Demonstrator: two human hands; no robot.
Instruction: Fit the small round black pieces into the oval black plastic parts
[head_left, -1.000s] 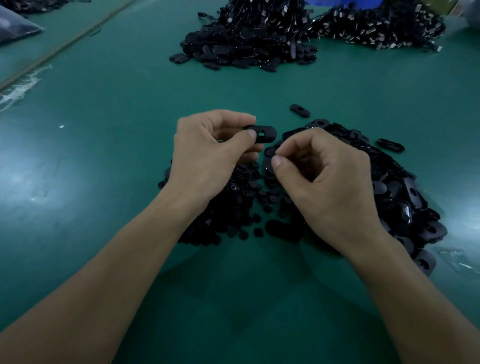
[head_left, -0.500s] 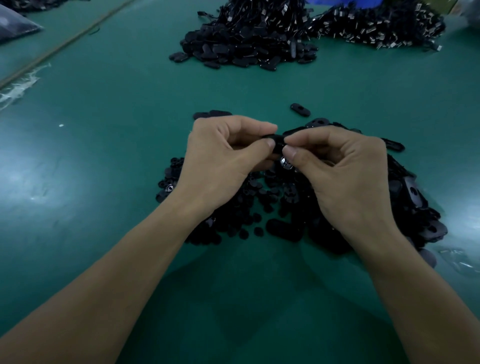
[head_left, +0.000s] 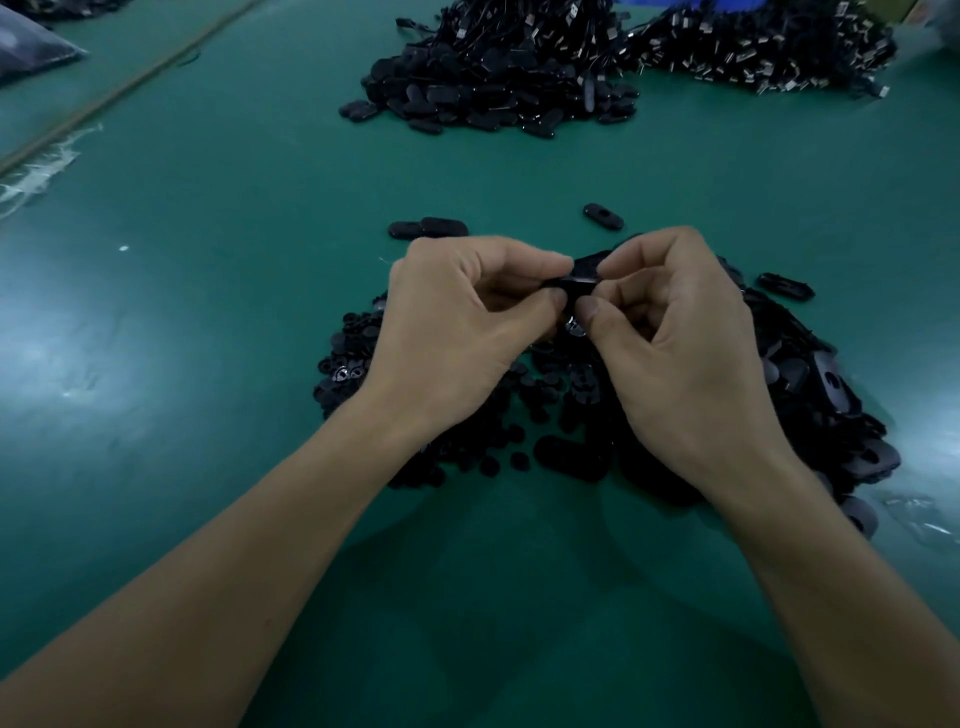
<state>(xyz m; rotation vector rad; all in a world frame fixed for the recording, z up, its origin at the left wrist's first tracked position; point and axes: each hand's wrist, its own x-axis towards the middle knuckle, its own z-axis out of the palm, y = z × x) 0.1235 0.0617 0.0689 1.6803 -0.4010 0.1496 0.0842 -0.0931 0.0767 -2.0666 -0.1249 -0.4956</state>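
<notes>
Green table (head_left: 208, 364), scuffed, with glare patches. Near heap: small round pieces (head_left: 353, 358) at left, oval parts (head_left: 831, 374) at right. Above the heap, left hand (head_left: 457, 322) and right hand (head_left: 685, 353), thumbs and forefingers of both pinching one held oval part (head_left: 584, 275). Beyond: loose oval (head_left: 602, 216); far heap (head_left: 493, 98).

A green table (head_left: 208, 322) carries a heap of small round black pieces (head_left: 358, 358), merging on its right into oval black parts (head_left: 831, 384). Just beyond the heap lie a loose pair of ovals (head_left: 427, 228) and a single oval (head_left: 602, 216). Far beyond it are a pile of ovals (head_left: 483, 98) and metal-tipped black cords (head_left: 769, 57).
</notes>
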